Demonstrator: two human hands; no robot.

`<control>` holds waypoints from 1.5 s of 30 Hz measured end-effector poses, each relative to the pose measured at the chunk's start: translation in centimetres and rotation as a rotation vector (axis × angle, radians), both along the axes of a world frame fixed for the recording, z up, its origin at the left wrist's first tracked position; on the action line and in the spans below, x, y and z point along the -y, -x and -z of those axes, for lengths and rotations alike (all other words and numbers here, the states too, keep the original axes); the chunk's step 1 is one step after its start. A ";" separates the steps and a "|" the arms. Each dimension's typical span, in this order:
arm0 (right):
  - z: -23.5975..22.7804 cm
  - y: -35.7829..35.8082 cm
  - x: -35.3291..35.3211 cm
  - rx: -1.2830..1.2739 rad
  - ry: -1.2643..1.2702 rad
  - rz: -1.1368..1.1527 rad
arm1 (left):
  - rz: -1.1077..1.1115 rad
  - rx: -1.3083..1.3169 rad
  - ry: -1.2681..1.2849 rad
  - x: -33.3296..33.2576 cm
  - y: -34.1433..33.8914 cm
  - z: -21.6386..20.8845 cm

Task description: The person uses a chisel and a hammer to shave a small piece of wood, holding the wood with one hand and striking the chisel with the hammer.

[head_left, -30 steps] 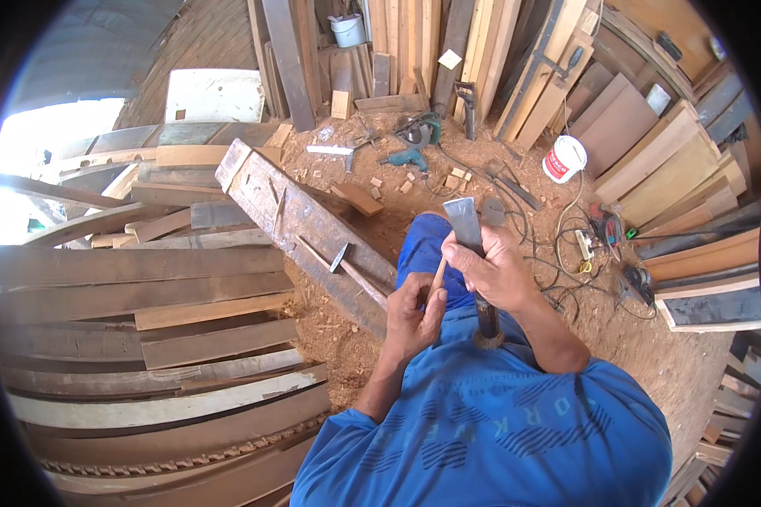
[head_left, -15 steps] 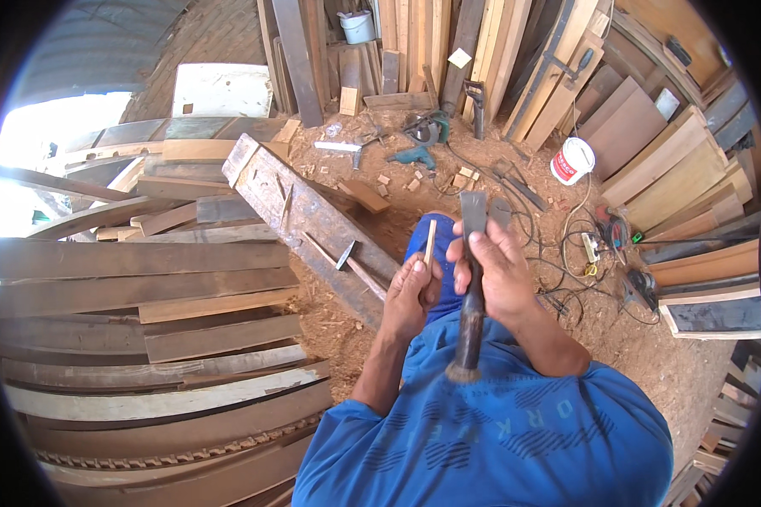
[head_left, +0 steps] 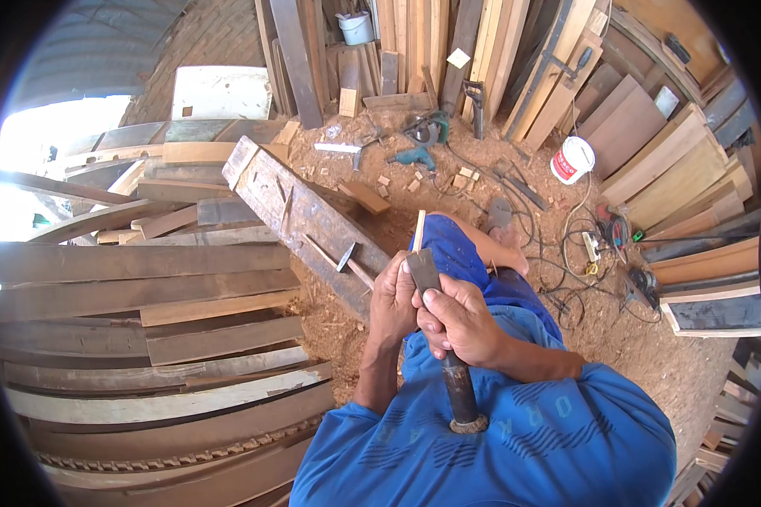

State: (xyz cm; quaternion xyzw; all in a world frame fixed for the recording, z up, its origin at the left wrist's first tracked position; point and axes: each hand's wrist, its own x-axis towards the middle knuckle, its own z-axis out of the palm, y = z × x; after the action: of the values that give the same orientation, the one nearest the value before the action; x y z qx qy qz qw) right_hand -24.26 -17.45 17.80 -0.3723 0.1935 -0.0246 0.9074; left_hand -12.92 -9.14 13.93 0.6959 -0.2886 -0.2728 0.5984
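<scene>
Between the fingers of my left hand (head_left: 391, 297) a thin wooden stick (head_left: 419, 230) points away from me. My right hand (head_left: 465, 319) is closed around a wide chisel (head_left: 462, 390) with a dark round handle, its butt end near my shirt. The flat steel blade lies across the stick's near part, next to my left fingertips. Both hands are close together above my lap. Left of them, a hammer (head_left: 347, 256) lies on a worn wooden bench plank (head_left: 258, 182).
Stacked boards (head_left: 144, 291) fill the left side. On the sawdust floor are a teal power drill (head_left: 413, 158), a circular saw (head_left: 425, 128), tangled cables (head_left: 566, 296) and wood offcuts. A white bucket (head_left: 572, 160) stands right of them. Planks (head_left: 414, 46) lean at the back.
My right hand has brought the chisel down and left, so its blade now meets the stick. My left hand has shifted slightly left and nearer to me.
</scene>
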 end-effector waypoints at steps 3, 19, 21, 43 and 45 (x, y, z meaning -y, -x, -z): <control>-0.7 0.2 0.1 -0.019 0.037 0.029 | -0.034 -0.016 0.030 -0.4 0.6 -0.2; -0.8 -0.6 2.4 0.032 -0.164 0.169 | 0.124 -0.665 0.378 -0.6 -0.2 2.3; -0.7 -0.8 1.7 0.045 -0.169 0.099 | 0.040 -0.495 0.339 0.7 -0.1 2.0; -1.0 1.1 1.1 -0.001 0.046 0.140 | 0.133 -0.301 0.160 -2.8 3.2 3.3; -2.5 1.5 2.6 0.059 0.191 0.342 | 0.321 -0.168 0.073 -3.7 4.9 2.9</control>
State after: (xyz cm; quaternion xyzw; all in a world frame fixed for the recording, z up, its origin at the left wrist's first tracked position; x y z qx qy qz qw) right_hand -25.73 -20.05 20.32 -0.4176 0.2240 -0.2077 0.8557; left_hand -17.84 -5.39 11.02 0.5934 -0.3547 -0.4112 0.5942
